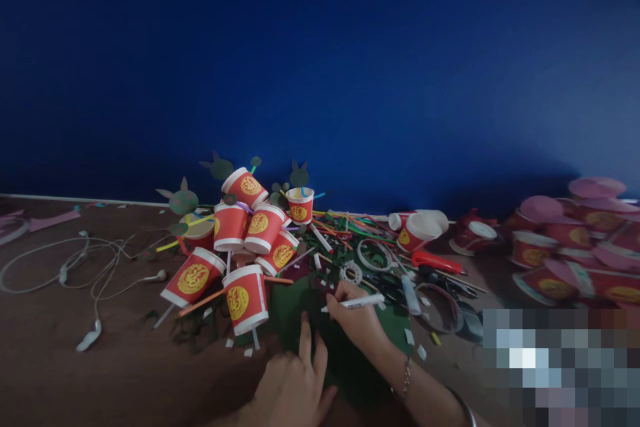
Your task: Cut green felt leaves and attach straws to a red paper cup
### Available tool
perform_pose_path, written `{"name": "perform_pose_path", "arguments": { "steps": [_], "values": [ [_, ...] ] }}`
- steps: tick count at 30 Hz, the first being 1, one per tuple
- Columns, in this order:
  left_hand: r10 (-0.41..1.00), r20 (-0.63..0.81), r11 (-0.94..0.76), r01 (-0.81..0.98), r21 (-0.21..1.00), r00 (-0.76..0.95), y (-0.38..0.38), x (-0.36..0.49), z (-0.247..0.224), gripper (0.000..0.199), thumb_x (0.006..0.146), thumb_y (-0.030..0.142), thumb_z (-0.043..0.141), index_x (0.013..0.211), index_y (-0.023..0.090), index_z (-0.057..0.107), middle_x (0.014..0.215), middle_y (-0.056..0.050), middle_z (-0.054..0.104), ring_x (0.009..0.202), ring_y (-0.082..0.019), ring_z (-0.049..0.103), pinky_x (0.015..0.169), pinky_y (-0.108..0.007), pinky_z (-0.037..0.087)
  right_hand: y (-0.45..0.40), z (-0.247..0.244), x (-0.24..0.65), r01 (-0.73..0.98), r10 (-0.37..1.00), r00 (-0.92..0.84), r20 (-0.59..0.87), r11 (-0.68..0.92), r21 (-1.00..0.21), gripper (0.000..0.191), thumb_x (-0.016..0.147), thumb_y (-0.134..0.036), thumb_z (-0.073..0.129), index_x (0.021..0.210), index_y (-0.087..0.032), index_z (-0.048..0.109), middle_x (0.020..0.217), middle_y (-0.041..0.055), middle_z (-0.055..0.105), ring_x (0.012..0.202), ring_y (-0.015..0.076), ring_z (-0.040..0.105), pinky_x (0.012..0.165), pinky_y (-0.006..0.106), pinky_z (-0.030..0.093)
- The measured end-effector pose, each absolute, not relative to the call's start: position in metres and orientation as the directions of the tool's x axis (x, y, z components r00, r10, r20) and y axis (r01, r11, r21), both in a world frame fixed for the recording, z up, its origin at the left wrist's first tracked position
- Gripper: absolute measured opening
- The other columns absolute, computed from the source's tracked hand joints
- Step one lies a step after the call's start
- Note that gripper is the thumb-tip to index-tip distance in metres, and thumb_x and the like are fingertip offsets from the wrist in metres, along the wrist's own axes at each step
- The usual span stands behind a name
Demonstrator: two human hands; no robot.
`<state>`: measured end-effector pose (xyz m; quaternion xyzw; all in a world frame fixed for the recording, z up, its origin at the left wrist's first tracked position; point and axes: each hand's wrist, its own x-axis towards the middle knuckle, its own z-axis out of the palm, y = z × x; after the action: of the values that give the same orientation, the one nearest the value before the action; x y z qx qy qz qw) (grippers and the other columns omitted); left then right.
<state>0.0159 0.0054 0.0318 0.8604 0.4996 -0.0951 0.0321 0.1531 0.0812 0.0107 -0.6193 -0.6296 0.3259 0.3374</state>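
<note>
Grip: right hand (pixel 363 332) pinches white marker (pixel 370 300); left hand (pixel 293 380), fingers spread, grasping nothing, touches green paper (pixel 290 307) toward worktop's (pixel 50 373) near edge. Paper probably light, bendy; steady it flat by margins.

Piled cups (pixel 257 227) block space left of paper (pixel 345 360).

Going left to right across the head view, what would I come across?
White earphones → the pile of red-and-white cups → the right hand holding a white marker → the bright red tool → the blurred cluster of red cups and pink discs.
</note>
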Motion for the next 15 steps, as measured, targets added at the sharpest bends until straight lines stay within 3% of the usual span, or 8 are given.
{"name": "perform_pose_path", "arguments": {
  "steps": [15],
  "values": [
    [0.853, -0.141, -0.513, 0.857, -0.049, 0.503, 0.0067, 0.0133, 0.0236, 0.056, 0.080, 0.043, 0.047, 0.126, 0.011, 0.046, 0.132, -0.033, 0.036, 0.060, -0.027, 0.066, 0.049, -0.038, 0.052, 0.0817, 0.0098, 0.1533, 0.572, 0.998, -0.030, 0.047, 0.056, -0.818, 0.024, 0.068, -0.025, 0.050, 0.049, -0.021, 0.037, 0.041, -0.0045, 0.045, 0.042, 0.0092, 0.037, 0.043, 0.021, 0.026]
  ]
}}
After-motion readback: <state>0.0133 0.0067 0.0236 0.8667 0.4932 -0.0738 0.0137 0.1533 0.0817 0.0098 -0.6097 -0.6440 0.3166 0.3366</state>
